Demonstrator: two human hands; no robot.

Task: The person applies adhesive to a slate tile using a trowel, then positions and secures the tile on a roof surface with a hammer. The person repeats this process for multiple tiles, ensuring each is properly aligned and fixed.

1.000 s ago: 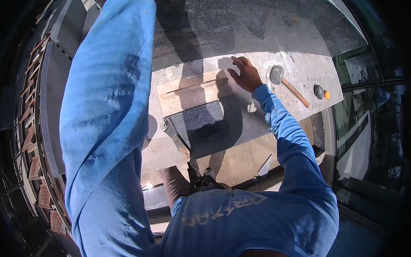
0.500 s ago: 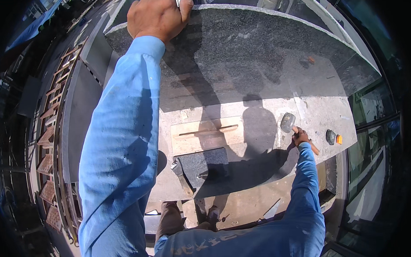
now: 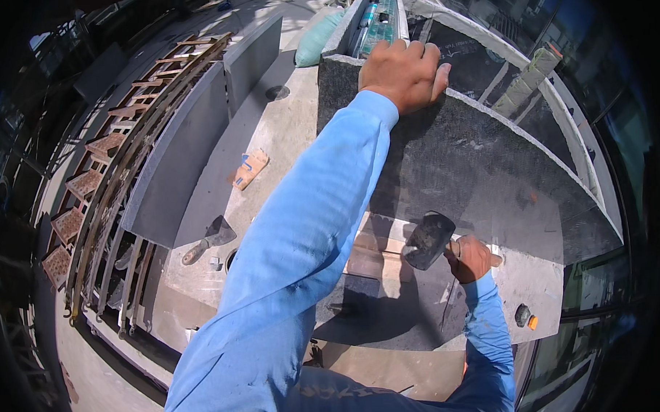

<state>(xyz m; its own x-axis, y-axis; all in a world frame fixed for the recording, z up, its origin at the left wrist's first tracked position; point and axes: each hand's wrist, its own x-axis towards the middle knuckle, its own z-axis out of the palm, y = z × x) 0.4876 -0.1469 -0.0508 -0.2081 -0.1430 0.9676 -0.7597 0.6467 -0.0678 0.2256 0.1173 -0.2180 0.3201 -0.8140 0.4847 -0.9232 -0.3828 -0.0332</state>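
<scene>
The mallet [image 3: 429, 240] had been raised from its resting position on the table [image 3: 540, 289] since the earlier frame. The right hand [image 3: 471, 259] was closed around its handle, with the head held above the table and pointing left. The left hand [image 3: 404, 74] was at the dark slab's [image 3: 459, 161] upper edge; its grip could not be determined.

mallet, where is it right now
In the head view, the mallet is right of centre, held in the right hand, its dark head left of that hand and lower in the picture than the left hand.
</scene>
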